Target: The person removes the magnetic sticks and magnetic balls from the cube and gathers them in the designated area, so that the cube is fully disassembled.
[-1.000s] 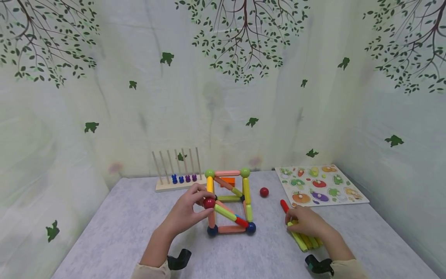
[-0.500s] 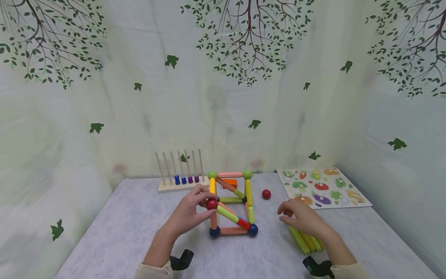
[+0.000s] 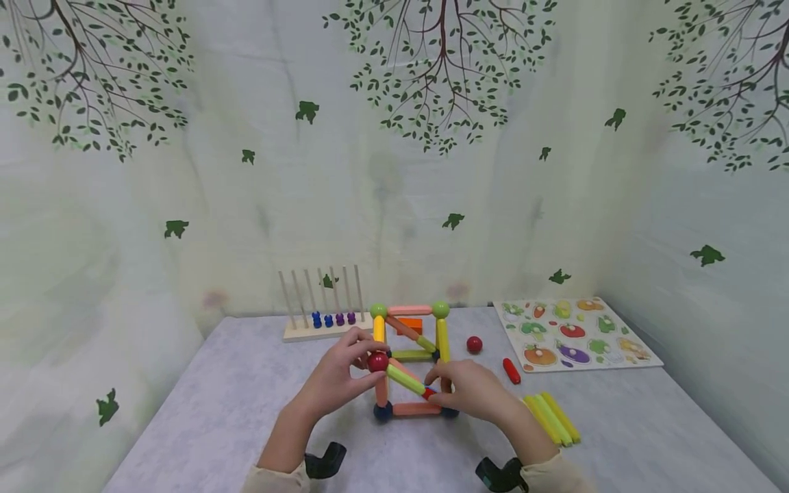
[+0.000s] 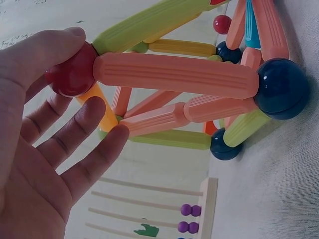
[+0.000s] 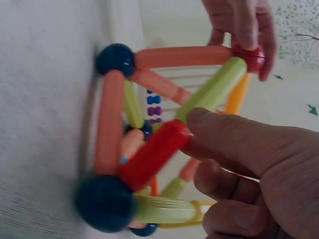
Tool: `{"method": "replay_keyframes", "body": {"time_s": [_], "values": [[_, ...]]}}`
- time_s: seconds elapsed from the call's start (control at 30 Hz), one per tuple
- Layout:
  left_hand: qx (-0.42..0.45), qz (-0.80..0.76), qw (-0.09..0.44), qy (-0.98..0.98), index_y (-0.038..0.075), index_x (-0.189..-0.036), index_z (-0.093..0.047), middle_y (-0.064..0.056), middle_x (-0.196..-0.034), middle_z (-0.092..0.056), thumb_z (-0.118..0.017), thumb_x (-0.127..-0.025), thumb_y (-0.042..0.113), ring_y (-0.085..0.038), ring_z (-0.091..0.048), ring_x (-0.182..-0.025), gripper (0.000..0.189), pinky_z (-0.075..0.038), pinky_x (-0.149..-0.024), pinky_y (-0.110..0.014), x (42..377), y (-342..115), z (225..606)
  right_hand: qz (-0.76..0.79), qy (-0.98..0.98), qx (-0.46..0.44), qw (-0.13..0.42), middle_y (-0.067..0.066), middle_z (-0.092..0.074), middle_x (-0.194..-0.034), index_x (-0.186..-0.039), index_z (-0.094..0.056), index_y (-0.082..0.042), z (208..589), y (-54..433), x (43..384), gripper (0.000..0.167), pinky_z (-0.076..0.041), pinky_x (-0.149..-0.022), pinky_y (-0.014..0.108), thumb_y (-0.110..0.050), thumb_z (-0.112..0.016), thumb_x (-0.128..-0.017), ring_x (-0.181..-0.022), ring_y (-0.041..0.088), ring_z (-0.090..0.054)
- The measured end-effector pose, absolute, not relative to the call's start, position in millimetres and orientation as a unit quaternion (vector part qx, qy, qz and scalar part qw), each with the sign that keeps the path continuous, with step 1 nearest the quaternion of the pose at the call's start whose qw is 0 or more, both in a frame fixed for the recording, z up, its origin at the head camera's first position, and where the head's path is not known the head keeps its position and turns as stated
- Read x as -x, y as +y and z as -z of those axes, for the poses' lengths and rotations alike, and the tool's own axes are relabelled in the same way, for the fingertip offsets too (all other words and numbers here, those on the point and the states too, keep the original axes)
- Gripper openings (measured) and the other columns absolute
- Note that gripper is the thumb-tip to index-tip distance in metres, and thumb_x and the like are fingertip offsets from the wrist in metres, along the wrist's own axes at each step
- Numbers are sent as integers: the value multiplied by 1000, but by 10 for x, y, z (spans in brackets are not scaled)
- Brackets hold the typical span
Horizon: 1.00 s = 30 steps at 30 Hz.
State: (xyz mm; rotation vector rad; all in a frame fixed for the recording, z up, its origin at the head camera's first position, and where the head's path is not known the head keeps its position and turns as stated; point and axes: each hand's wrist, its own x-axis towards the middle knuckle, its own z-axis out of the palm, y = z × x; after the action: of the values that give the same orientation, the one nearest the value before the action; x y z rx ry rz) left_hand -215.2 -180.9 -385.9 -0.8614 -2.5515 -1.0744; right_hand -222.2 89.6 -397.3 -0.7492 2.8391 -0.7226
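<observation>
A frame of magnetic sticks and balls stands on the table, with pink sticks along its base and dark blue balls at its lower corners. My left hand pinches a red ball at a near upper corner; its other fingers are spread. From that ball a light green stick slopes down, meeting a red stick end to end, which reaches a dark blue ball. My right hand pinches this diagonal near the green-red joint, thumb on the green stick's end.
Right of the frame lie a loose red ball, a short red stick and several yellow-green sticks. A vegetable picture board lies at the back right. Behind, left, stands a peg rack with beads; an orange block sits behind the frame.
My right hand has left the red stick and yellow-green sticks on the right and moved left to the frame's diagonal. The left hand keeps its hold on the red ball.
</observation>
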Motion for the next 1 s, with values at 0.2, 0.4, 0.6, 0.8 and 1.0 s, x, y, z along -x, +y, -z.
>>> {"method": "replay_keyframes", "body": {"time_s": [0.2,0.4,0.6,0.8,1.0], "values": [[296,369,126,-872,23,-117,-70,5,-107,-54,-82,-83,14,-5,-59,-86,37,-57,-79,-24,2141,-1779,3847,245,942,222,46,-8,-53,-66,-105,-74,-26,4147,857,2216,20,-37,-54,23,-30,-78,-87,-59,9,-48],[297,367,124,-873,24,-118,-70,5,-107,-53,-81,-84,13,-4,-59,-86,37,-56,-78,-21,2138,-1780,3847,265,938,219,40,-8,-51,-64,-107,-74,-23,4220,826,2227,21,-34,-52,22,-30,-77,-88,-57,9,-46],[306,303,158,-889,24,-116,-70,6,-107,-51,-84,-81,18,-4,-57,-89,38,-55,-76,-19,2145,-1741,3860,274,933,232,31,-8,-52,-64,-106,-71,-23,4265,837,2238,18,-36,-52,22,-28,-74,-90,-57,8,-46],[282,195,202,-917,30,-114,-71,7,-107,-49,-87,-78,27,-5,-51,-91,40,-52,-73,-19,2158,-1691,3881,281,927,247,24,-9,-49,-64,-106,-69,-24,4307,837,2287,16,-34,-53,21,-29,-71,-90,-56,6,-45],[267,158,211,-927,32,-108,-72,7,-103,-47,-87,-78,32,-6,-45,-88,34,-46,-66,-19,2127,-1648,3859,292,921,258,26,-10,-49,-63,-107,-69,-26,4353,874,2302,17,-35,-53,21,-26,-69,-91,-56,5,-45]]}}
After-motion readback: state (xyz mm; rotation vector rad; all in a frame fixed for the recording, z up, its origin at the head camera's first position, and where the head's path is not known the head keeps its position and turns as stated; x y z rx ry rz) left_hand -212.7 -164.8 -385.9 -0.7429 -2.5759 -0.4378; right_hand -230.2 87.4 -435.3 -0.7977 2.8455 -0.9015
